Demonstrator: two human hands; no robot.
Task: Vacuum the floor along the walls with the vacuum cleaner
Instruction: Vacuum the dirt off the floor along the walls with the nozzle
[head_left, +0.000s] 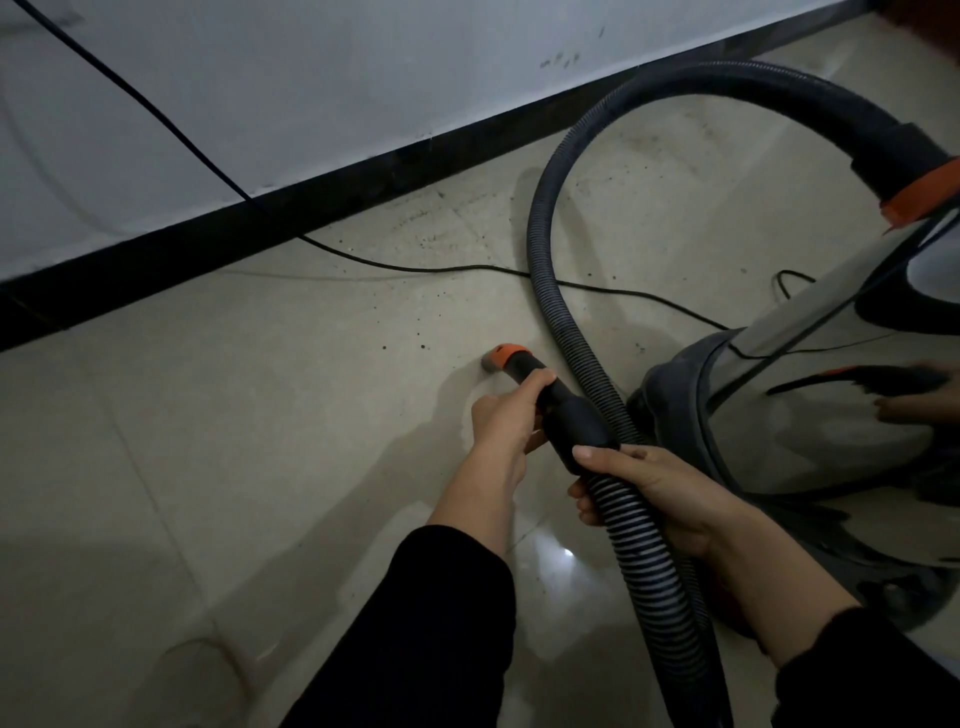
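The vacuum cleaner (810, 395), a shiny metal drum on a dark base, stands on the floor at the right. Its grey ribbed hose (550, 208) loops from an orange collar (922, 195) on top, round to my hands. My left hand (506, 418) grips the black nozzle tube just behind its orange tip (506, 354), which points at the beige floor tiles. My right hand (654, 486) holds the hose where it joins the black tube. Dark crumbs of dirt lie on the tiles between the tip and the wall.
A white wall (311, 93) with a black skirting board (260, 223) runs diagonally across the top. A thin black power cord (415, 267) comes down the wall and trails over the floor under the hose to the vacuum cleaner.
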